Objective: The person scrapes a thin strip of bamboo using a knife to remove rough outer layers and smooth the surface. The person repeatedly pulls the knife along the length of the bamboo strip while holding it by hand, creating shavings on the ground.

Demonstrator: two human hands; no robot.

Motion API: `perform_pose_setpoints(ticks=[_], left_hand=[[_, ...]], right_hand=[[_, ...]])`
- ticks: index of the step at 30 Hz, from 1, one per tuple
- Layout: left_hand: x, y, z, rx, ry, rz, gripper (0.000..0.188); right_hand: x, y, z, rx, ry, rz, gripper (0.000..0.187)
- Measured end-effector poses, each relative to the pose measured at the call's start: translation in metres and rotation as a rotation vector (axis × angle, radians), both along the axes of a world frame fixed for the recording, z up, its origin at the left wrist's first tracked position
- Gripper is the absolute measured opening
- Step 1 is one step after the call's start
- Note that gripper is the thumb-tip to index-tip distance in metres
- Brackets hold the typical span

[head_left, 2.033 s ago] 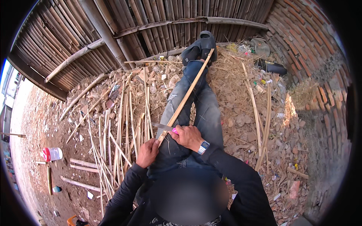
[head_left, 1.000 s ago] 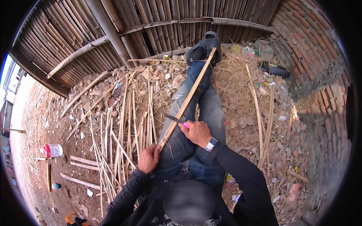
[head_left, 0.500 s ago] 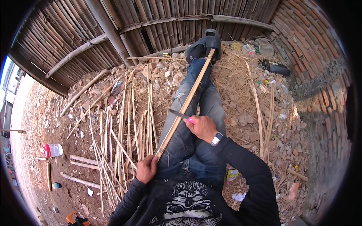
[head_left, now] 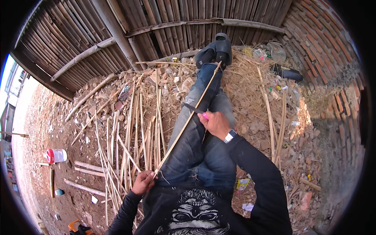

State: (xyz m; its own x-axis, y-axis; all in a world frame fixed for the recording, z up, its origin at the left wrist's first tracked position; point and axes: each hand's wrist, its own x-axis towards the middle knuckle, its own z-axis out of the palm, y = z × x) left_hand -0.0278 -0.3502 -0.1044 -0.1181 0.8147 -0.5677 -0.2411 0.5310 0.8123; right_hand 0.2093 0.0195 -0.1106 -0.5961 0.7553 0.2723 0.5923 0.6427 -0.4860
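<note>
A long, narrow bamboo strip (head_left: 188, 122) lies slantwise across my outstretched jeans-clad legs (head_left: 196, 145), its far end by my dark shoes (head_left: 213, 51). Its near end is pinched in my left hand (head_left: 144, 181), beside my left hip. My right hand (head_left: 216, 124), with a watch on the wrist, is closed around the pink handle of a knife (head_left: 192, 108). The dark blade crosses the strip about midway, pointing to the left. A thin curled shaving (head_left: 164, 179) hangs near my left fingers.
Many split bamboo strips (head_left: 129, 145) lie piled to my left, over several thicker poles (head_left: 88, 166). A red-and-white tub (head_left: 56, 155) stands farther left. Two long strips (head_left: 268, 113) lie right of my legs. A bamboo wall (head_left: 176, 37) stands ahead, a brick wall (head_left: 313, 43) at right.
The strip has turned and now shows its narrow edge. My left hand has shifted slightly left and down, and my right hand with the knife slightly right.
</note>
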Motion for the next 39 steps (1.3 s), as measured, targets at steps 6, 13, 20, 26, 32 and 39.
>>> perform_pose_setpoints(ticks=[6,13,20,26,32,39], left_hand=[[-0.019,-0.006,0.001,-0.042,-0.157,-0.009,0.035],[-0.034,-0.03,-0.016,-0.035,-0.212,0.013,0.037],[-0.061,-0.059,-0.025,-0.045,-0.151,0.006,0.037],[-0.063,-0.057,-0.027,-0.055,0.042,-0.009,0.035],[-0.058,-0.033,-0.014,0.05,0.328,-0.084,0.039],[-0.06,-0.047,-0.039,0.015,0.104,-0.034,0.035]], right_hand=[[0.02,0.071,0.014,-0.012,-0.065,-0.171,0.057],[-0.001,0.032,0.0,0.059,-0.032,-0.047,0.056],[0.034,0.127,0.023,-0.108,0.353,-0.263,0.055],[0.016,0.106,0.024,-0.329,0.292,-0.121,0.05],[0.006,0.113,-0.011,0.007,0.145,-0.356,0.046],[-0.017,0.055,-0.007,-0.068,0.091,-0.175,0.046]])
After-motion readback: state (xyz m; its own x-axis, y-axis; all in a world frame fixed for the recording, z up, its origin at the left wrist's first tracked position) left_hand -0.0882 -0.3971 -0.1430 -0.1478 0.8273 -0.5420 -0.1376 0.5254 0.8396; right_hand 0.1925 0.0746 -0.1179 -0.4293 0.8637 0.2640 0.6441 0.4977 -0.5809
